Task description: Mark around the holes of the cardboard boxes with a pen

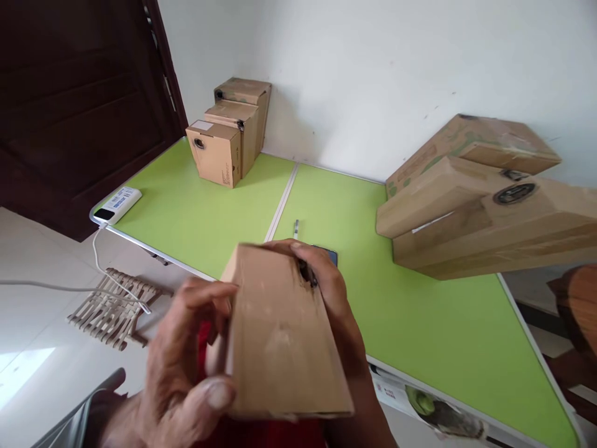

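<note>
A small brown cardboard box (284, 336) is held up, tilted, in front of my body. Its top right edge has a dark, ragged hole (308, 274). My right hand (326, 286) wraps round the box's far right side, with fingers over the upper edge beside the hole. At the left side, my left hand (186, 354) has its index fingertip and thumb at the box's edge, the other fingers curled against that side. The left hand is slightly blurred. On the green table (433, 317) behind the box lie a pen (296, 228) and a partly hidden dark phone-like object (333, 257).
Several cardboard boxes (219, 152) stand at the table's back left. Larger boxes (443, 211) stand at the right, against the wall. A white power strip (119, 204) lies at the left corner, its cable hanging down. A woven stool (116, 305) stands below.
</note>
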Demonstrator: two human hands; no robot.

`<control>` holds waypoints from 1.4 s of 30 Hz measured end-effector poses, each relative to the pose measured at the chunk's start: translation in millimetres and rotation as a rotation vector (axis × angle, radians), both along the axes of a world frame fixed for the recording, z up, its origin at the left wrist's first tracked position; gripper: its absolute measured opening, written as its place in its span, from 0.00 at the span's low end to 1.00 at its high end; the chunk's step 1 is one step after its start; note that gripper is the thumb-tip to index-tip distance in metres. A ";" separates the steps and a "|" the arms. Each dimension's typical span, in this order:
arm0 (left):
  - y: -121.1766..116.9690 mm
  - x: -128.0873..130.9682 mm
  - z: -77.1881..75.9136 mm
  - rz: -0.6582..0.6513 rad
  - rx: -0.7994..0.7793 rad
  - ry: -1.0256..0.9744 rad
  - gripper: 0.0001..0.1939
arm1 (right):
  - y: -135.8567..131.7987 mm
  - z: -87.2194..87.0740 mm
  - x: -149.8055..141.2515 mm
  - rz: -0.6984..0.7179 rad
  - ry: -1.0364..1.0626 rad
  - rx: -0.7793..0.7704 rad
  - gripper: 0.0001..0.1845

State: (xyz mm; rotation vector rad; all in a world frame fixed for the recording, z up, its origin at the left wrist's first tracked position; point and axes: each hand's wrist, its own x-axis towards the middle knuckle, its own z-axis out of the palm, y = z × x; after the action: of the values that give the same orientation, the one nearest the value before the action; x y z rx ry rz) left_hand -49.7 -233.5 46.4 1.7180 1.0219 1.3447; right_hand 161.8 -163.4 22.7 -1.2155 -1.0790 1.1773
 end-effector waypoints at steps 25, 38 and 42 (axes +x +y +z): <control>80.8 -18.2 31.2 -0.543 -0.113 0.654 0.51 | -18.4 5.0 -2.4 0.062 0.113 -0.155 0.28; 79.8 -11.3 35.0 -0.618 -0.052 0.666 0.43 | -29.2 41.2 35.2 0.156 -0.510 -0.049 0.18; 81.9 -10.9 38.2 -0.608 -0.035 0.687 0.43 | -33.2 46.1 26.2 0.067 -0.511 -0.058 0.20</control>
State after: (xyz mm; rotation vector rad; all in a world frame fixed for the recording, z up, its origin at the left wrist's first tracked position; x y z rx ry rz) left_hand -60.5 -151.5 84.5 2.2747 0.7432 0.3480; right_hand 188.0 -196.7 68.8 -1.5860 -1.4773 0.9729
